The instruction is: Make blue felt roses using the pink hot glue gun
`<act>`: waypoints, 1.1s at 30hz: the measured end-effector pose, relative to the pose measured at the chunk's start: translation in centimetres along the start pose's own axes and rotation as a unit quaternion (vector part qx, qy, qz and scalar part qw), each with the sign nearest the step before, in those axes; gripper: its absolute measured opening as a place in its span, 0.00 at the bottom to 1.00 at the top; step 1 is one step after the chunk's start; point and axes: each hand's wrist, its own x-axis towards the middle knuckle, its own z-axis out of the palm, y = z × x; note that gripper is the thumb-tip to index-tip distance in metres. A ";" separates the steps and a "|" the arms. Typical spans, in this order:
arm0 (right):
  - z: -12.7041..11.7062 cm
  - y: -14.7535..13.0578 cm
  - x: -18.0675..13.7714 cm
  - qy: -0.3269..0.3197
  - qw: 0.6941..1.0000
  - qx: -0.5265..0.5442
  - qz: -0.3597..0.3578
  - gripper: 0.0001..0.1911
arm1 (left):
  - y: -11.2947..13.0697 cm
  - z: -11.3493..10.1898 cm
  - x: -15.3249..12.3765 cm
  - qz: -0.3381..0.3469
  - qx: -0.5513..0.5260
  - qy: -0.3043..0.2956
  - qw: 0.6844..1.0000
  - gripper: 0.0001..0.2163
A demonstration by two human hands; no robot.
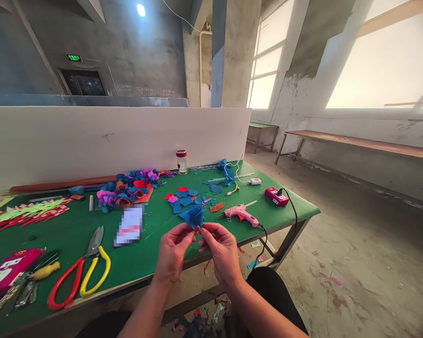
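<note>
Between my two hands, over the table's front edge, is a blue paper flower (193, 217) with its petals flaring upward. The fingertips of my left hand (174, 251) pinch its base from one side. From the other side my right hand (220, 249) pinches the same base with thumb and forefinger. Just behind the flower lie loose blue paper pieces (186, 201), with red and orange scraps among them. A pink glue gun (241, 214) rests to the right of my right hand, its cord running off the table edge.
Finished paper flowers (129, 188) are heaped at the back left. Red-and-yellow-handled scissors (88, 267) lie at the front left, near a magenta box (12, 272). A glass jar (181, 162) stands by the white board (120, 136). A magenta power socket (277, 196) sits at right.
</note>
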 end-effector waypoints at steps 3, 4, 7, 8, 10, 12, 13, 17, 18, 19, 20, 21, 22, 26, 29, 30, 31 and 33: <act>0.0 0.0 -0.1 -0.001 1.000 -0.002 0.002 0.14 | 0.3 -0.1 0.1 -0.005 -0.017 0.008 1.000 0.10; 0.0 0.0 -0.1 -0.003 1.000 -0.004 0.002 0.14 | 0.4 -0.1 0.2 -0.012 -0.020 0.005 1.000 0.10; -0.1 0.2 0.0 -0.007 1.000 -0.014 -0.006 0.13 | 0.4 -0.1 0.3 -0.043 -0.034 -0.016 0.998 0.10; -0.1 0.3 0.1 -0.009 1.000 -0.015 -0.013 0.12 | 0.3 0.0 0.3 -0.054 -0.044 -0.021 0.997 0.11; 0.0 0.5 0.2 -0.014 0.999 -0.020 -0.028 0.11 | -0.1 0.1 0.3 -0.067 -0.066 -0.015 0.995 0.12; 0.1 0.5 0.2 -0.018 0.999 -0.029 -0.039 0.09 | -0.4 0.3 0.3 -0.065 -0.082 0.008 0.994 0.12; 0.2 0.6 0.1 -0.021 0.998 -0.035 -0.041 0.08 | -0.5 0.4 0.3 -0.061 -0.085 0.023 0.994 0.12; 0.4 0.5 -0.3 -0.042 0.997 -0.057 -0.040 0.07 | -0.4 0.9 0.4 -0.050 -0.079 0.070 0.993 0.12; 0.1 0.3 -0.3 -0.045 0.995 -0.078 -0.048 0.08 | -0.3 0.9 0.4 -0.049 -0.073 0.080 0.993 0.12; -0.5 0.1 0.0 -0.042 0.991 -0.109 -0.062 0.09 | -0.1 0.9 0.5 -0.048 -0.066 0.089 0.993 0.13; -1.4 -0.3 0.4 -0.032 0.985 -0.147 -0.085 0.10 | 0.0 0.8 0.6 -0.047 -0.059 0.098 0.992 0.13; -2.6 -0.8 1.2 -0.016 0.975 -0.194 -0.110 0.11 | 0.2 0.7 0.7 -0.045 -0.052 0.105 0.992 0.13; -4.1 -1.4 2.1 0.009 0.960 -0.242 -0.137 0.12 | 0.4 0.5 0.8 -0.043 -0.048 0.109 0.992 0.14; -11.7 -4.3 6.7 0.130 0.838 -0.511 -0.141 0.17 | 0.6 -0.3 1.4 -0.058 -0.034 0.113 0.991 0.14; -15.5 -5.4 9.2 0.119 0.810 -0.569 -0.075 0.15 | 0.2 -0.6 1.6 -0.076 -0.026 0.101 0.992 0.14; -16.1 -5.4 9.8 0.105 0.809 -0.576 -0.055 0.15 | 0.1 -0.5 1.7 -0.079 -0.026 0.098 0.992 0.14; -16.5 -5.2 10.2 0.091 0.807 -0.582 -0.039 0.15 | -0.1 -0.5 1.7 -0.081 -0.027 0.095 0.992 0.14; -16.6 -4.7 10.8 0.069 0.809 -0.584 -0.017 0.17 | -0.4 -0.3 1.7 -0.082 -0.031 0.091 0.992 0.14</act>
